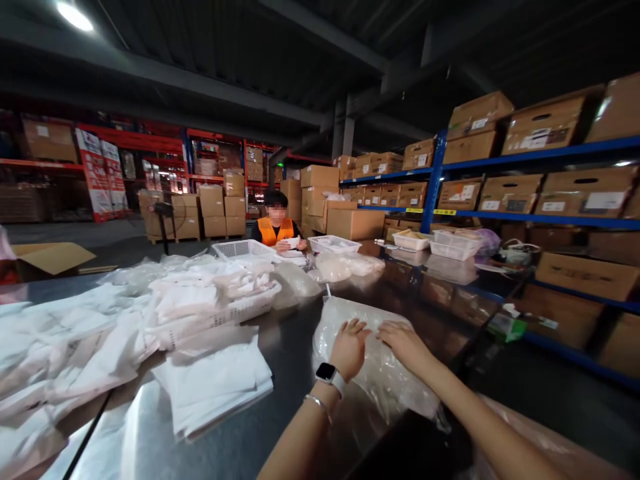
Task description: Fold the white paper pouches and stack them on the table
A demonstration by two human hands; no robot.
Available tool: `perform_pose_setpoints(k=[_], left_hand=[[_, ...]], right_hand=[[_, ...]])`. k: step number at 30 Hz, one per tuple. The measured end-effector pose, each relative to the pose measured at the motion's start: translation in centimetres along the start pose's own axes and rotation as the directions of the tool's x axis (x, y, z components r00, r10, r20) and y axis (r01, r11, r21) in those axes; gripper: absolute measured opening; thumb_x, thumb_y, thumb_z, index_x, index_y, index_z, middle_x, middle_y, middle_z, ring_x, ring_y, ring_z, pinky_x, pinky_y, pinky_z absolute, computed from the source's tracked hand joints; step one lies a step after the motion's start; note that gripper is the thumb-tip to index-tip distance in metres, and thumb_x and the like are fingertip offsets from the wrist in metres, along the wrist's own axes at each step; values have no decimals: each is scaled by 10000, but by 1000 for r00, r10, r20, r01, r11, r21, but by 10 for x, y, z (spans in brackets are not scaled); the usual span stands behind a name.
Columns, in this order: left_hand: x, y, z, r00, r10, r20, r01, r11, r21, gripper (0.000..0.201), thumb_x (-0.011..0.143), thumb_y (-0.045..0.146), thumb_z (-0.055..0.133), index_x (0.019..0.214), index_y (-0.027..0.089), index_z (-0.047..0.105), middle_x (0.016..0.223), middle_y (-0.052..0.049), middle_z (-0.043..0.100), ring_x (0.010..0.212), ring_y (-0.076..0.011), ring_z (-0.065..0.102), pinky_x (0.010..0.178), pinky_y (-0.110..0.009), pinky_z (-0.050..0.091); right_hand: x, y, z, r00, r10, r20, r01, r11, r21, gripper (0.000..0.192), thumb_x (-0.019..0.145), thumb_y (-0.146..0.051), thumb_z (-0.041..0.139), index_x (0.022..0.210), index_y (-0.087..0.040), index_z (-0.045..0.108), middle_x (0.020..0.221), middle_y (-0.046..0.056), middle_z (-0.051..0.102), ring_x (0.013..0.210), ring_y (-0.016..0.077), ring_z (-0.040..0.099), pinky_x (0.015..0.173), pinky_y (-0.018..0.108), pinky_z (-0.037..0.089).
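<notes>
Rests both hands (350, 348) — open, with no grip visible — on a translucent plastic bag (377, 393) near the near edge of the tabletop (295, 380); likely light, soft, slippery, best gathered by a corner.

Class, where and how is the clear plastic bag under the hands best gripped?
Likely by its left and right edges, one hand from each side: the clear plastic bag lies wide, rounded and bulging under the left hand and right hand.
</notes>
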State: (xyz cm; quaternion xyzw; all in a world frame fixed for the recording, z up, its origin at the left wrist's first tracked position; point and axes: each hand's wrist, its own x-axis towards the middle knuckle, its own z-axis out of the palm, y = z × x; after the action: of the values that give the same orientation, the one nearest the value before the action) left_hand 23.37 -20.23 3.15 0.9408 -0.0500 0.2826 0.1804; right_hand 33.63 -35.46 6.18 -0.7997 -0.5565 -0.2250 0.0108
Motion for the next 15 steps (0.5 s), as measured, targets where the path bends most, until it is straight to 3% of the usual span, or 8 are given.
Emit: perform_pose_setpoints(k=[4,9,12,15], left_hand=[[28,0,3,968,-127,218,114,991,70,378,974,281,359,1298,271,554,1425,-55,469,1348,-232,374,1108,-423,327],[47,-19,20,922,-156,356,137,987,78,372,972,327,368,1266,246,582,1404,-123,480,1320,-313,405,1054,-551,337],[52,-33,29,905,-128,406,109,992,69,343,957,304,394,1239,289,589,1355,-58,541,1321,-253,408,1077,-491,333],[50,-40,34,915,-117,386,94,993,77,369,956,277,365,1265,305,564,1341,-26,556,1331,-208,394,1091,-420,332]], right_hand=[[9,15,-17,982,-122,146,119,992,33,273,846,-73,449,777,-174,693,786,47,692,792,194,645,738,304,492],[10,14,-18,953,-198,227,184,980,82,171,874,-155,554,1008,-189,655,1032,49,662,996,180,581,880,291,436],[13,13,-12,943,-226,245,197,971,136,123,876,-176,582,978,-188,649,1095,62,631,1063,199,538,932,330,403],[14,10,-9,936,-265,231,220,954,203,106,903,-156,533,906,-182,635,1072,57,626,1060,195,526,929,343,396]])
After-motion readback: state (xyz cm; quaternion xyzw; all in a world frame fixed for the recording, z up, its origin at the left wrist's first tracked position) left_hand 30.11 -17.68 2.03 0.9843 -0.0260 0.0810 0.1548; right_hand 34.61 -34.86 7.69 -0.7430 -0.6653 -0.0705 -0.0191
